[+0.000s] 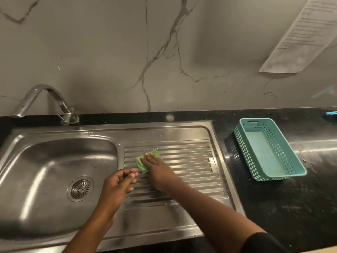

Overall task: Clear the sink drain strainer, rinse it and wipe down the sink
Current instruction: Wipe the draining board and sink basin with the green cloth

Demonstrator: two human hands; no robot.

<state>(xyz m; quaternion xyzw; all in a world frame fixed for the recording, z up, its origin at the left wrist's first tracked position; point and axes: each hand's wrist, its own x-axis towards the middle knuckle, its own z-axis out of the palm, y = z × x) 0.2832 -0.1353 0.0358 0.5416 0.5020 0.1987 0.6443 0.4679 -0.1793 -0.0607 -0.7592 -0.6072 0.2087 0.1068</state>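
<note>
A steel sink [45, 161] fills the left of the view, with its round drain strainer [81, 188] seated in the basin floor. Right of the basin lies the ribbed drainboard [191, 167]. My right hand [156, 170] presses flat on a green scouring pad [145, 161] at the drainboard's left end, fingers straight over it. My left hand [118, 185] hovers just left of the pad above the basin's right rim, fingers loosely curled, thumb near the fingertips, holding nothing that I can see.
A chrome tap [45, 101] stands behind the basin, spout turned left, no water running. A teal perforated basket [264, 148] sits on the black countertop [291, 207] to the right. A marble wall with a taped paper sheet [300, 37] rises behind.
</note>
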